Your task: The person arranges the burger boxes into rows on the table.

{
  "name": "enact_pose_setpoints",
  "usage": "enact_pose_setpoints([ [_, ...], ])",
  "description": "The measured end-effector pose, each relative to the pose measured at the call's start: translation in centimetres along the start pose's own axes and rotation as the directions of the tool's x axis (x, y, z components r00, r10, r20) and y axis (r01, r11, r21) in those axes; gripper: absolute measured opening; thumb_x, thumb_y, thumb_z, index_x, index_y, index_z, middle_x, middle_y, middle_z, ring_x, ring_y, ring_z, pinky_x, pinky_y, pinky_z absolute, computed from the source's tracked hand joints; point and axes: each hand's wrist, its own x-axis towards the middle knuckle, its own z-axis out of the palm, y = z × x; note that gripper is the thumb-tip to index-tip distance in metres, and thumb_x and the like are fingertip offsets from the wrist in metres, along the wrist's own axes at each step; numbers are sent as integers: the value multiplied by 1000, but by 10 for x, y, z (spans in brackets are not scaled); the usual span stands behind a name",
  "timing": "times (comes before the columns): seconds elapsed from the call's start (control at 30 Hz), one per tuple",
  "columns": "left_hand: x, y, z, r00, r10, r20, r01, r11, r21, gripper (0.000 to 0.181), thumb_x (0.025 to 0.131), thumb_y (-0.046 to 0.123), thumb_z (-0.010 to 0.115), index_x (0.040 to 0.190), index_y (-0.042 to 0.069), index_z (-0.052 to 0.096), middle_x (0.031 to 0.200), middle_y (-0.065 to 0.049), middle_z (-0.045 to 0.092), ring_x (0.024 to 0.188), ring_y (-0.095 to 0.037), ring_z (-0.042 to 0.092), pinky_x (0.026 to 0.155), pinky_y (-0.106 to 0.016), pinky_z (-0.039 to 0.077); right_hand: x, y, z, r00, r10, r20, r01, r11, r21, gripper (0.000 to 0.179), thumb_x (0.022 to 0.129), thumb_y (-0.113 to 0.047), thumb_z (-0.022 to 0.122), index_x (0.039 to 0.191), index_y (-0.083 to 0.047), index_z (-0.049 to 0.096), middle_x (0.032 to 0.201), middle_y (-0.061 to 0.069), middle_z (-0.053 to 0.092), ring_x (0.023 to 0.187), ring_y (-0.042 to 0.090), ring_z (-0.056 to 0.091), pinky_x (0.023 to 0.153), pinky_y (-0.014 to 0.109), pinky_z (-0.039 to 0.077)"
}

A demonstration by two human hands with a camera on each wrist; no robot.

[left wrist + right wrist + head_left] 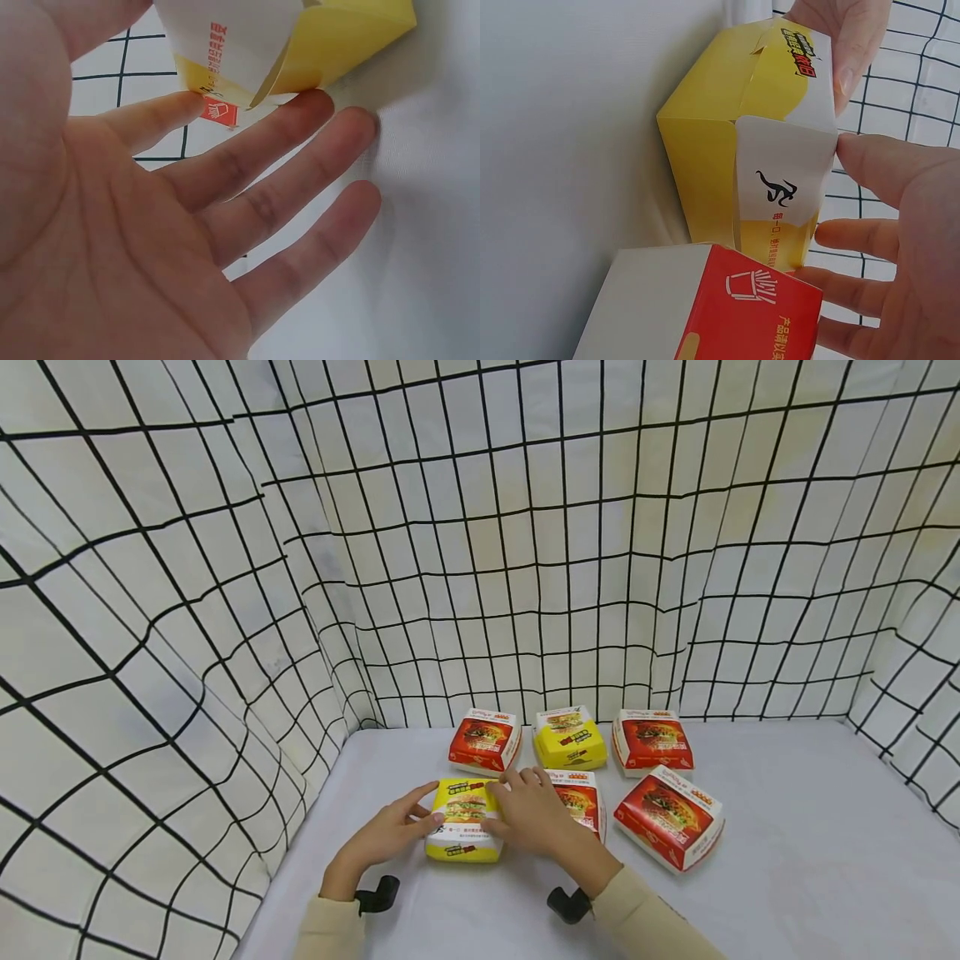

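A yellow and white burger box [465, 837] sits on the table between my two hands. My left hand [392, 828] touches its left side with fairly straight fingers, the thumb near the top edge; in the left wrist view the fingers [277, 202] spread out beside the carton. On the other side, my right hand [536, 814] touches the box's right edge with extended thumb and fingertips. Partly covered by that hand is a red and white burger box [585, 797], close beside the yellow one. The right wrist view shows the yellow box's closed side flaps [780, 172].
Along the back stand a red burger box [486, 742], a second yellow one [570, 739] and another red one [652, 742]. A further red box [670, 818] lies turned at an angle on the right. Black-and-white grid cloth [495, 543] walls the white table [787, 827].
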Motion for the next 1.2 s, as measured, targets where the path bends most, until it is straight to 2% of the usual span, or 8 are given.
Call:
enact_pose_setpoints([
  [0.17, 0, 0, 0, 999, 8, 36, -8, 1000, -2, 70, 99, 50, 62, 159, 24, 37, 112, -10, 70, 89, -18, 65, 80, -40, 52, -2, 1, -1, 1000, -12, -7, 12, 1000, 0, 61, 93, -56, 68, 142, -20, 61, 143, 8, 57, 136, 34, 47, 123, 62, 24],
  [0.47, 1, 1, 3, 999, 8, 54, -7, 1000, -14, 70, 100, 50, 60, 160, 24, 35, 91, -5, 69, 87, -18, 61, 77, -35, 45, -4, 4, 0, 1000, -18, -9, 18, 1000, 9, 62, 93, -58, 67, 143, -21, 60, 143, 7, 56, 136, 34, 46, 123, 62, 24],
  [1.2, -1, 4, 2, 998, 28, 60, -27, 1000, -16, 69, 101, 47, 60, 160, 22, 35, 86, -5, 68, 85, -19, 59, 74, -35, 44, -6, 3, -1, 1000, -8, -4, 8, 1000, 6, 63, 91, -57, 69, 142, -20, 61, 139, 7, 58, 136, 34, 46, 123, 62, 24],
])
